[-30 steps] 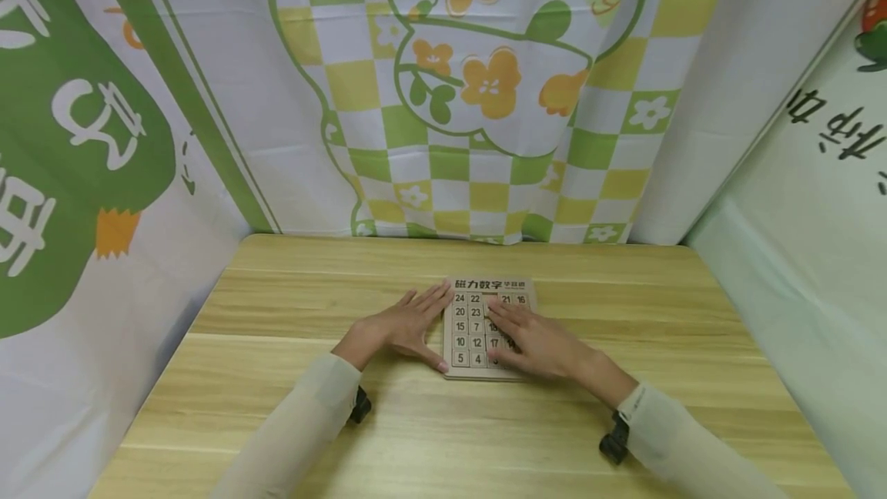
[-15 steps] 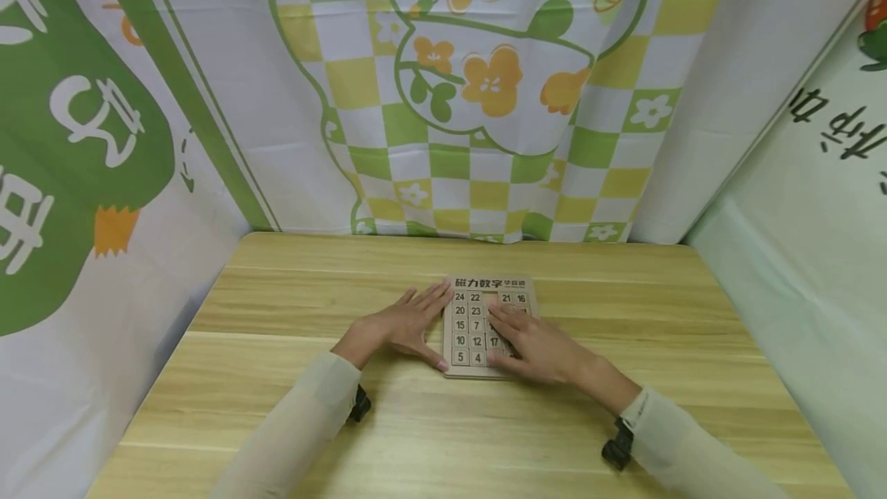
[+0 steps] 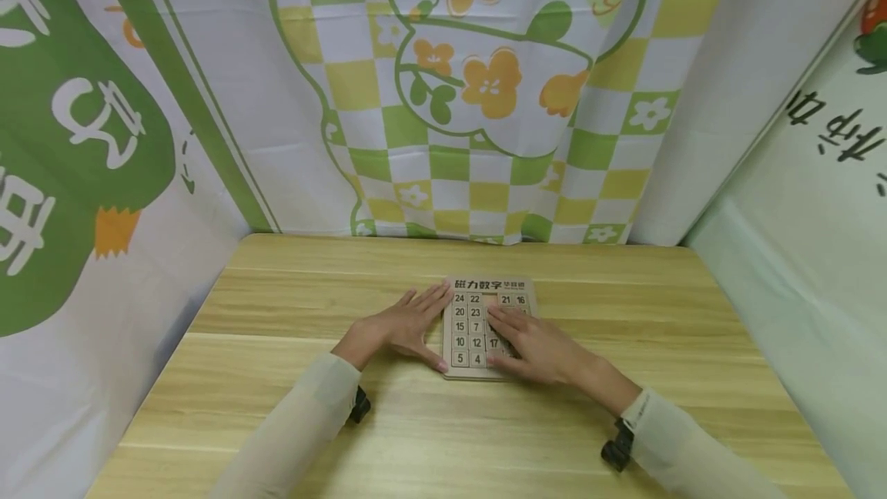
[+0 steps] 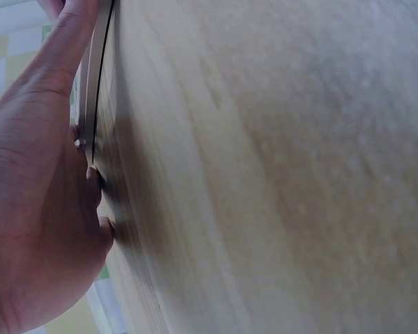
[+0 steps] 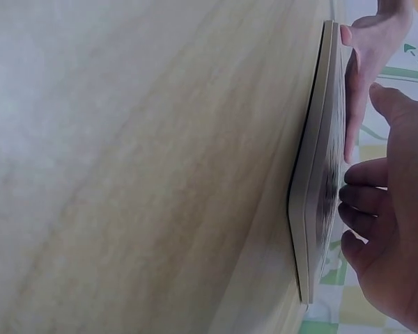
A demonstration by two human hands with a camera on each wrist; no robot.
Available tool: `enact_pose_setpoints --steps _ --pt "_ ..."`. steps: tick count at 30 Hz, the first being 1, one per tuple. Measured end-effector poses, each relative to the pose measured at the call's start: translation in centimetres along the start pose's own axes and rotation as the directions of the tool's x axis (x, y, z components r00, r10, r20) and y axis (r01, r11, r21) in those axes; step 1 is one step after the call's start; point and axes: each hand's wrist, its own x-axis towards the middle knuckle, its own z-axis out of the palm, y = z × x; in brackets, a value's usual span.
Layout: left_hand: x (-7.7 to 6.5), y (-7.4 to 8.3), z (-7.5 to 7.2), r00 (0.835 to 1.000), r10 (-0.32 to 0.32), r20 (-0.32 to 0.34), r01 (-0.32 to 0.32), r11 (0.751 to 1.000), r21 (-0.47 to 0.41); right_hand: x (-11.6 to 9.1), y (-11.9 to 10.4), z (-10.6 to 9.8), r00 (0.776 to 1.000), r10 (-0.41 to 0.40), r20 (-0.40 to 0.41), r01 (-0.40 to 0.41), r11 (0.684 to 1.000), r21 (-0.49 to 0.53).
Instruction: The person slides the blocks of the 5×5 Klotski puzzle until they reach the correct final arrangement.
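Observation:
A flat wooden number slide puzzle lies on the table in the head view, its square tiles in rows under a printed title. One vacant slot shows in the top row, right of tile 22. My left hand rests against the puzzle's left edge, fingers stretched to the upper part and thumb at the lower left corner. Over the right half lies my right hand, fingertips on the third column just below the slot, covering several tiles. In the right wrist view, its fingers are close over the tile face.
The wooden table extends all round the puzzle. A patterned curtain hangs at its far edge, with printed cloth on both sides. Dark wrist cameras sit at both cuffs.
My right fingertips have slid slightly down toward me along the third column, and more of the vacant slot shows above them. My left hand stays in place.

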Motion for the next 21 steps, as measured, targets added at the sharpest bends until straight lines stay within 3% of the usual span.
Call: enact_pose_setpoints --steps 21 --pt "0.0 0.0 -0.1 1.000 -0.010 0.017 0.010 1.000 0.021 2.3 -0.5 -0.2 1.000 0.016 0.022 -0.016 1.000 0.006"
